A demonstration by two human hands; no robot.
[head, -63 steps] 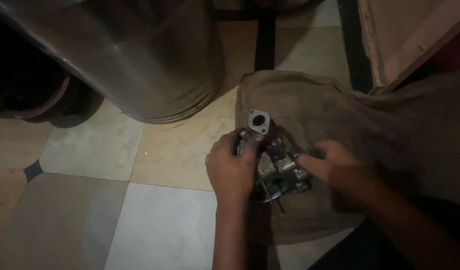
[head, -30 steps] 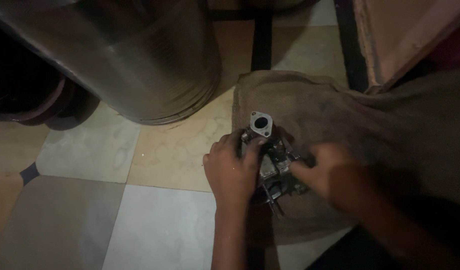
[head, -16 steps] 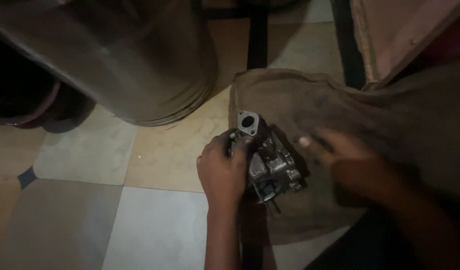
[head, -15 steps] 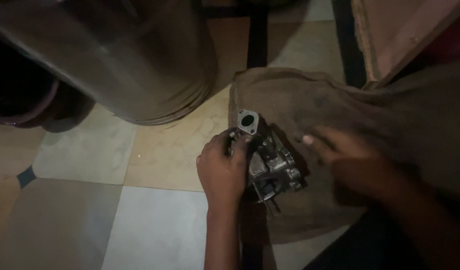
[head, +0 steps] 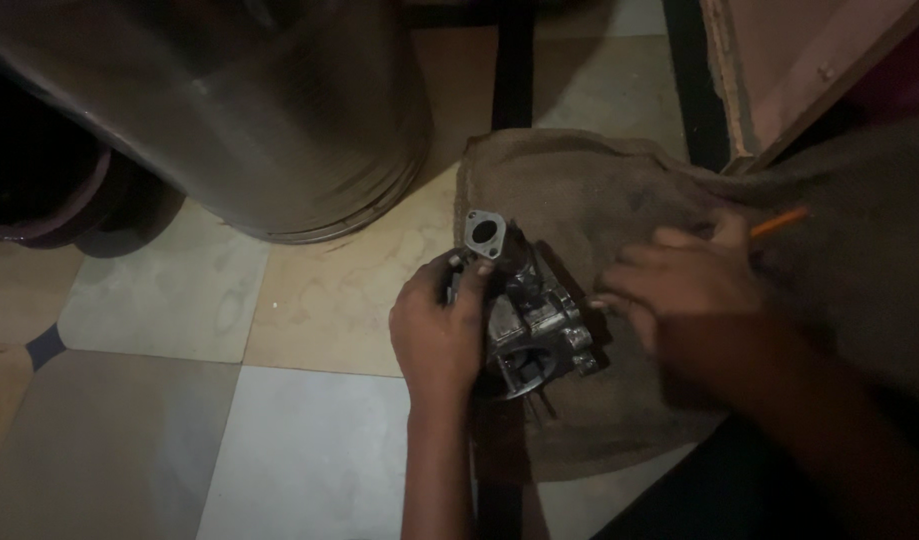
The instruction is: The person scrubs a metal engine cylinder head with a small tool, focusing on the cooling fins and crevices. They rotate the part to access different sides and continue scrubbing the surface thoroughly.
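Observation:
A small grey metal carburettor (head: 529, 318) with a flat oval flange at its top rests on a brown sackcloth (head: 599, 200) spread on the tiled floor. My left hand (head: 437, 330) grips the carburettor's left side and holds it steady. Just to its right, my right hand (head: 691, 292) is closed around a thin tool with an orange handle (head: 779, 221). The handle's end sticks out past the knuckles. A small metal tip shows by the fingers, close to the carburettor's right side; whether it touches is unclear.
A large shiny metal drum (head: 249, 110) stands on the floor at the upper left. A wooden board or frame (head: 799, 70) leans at the upper right. Beige and grey floor tiles (head: 179, 430) lie to the left.
My right hand left the carburettor, shifted to the right over the cloth, and now holds an orange-handled tool beside it. My left hand has kept its grip.

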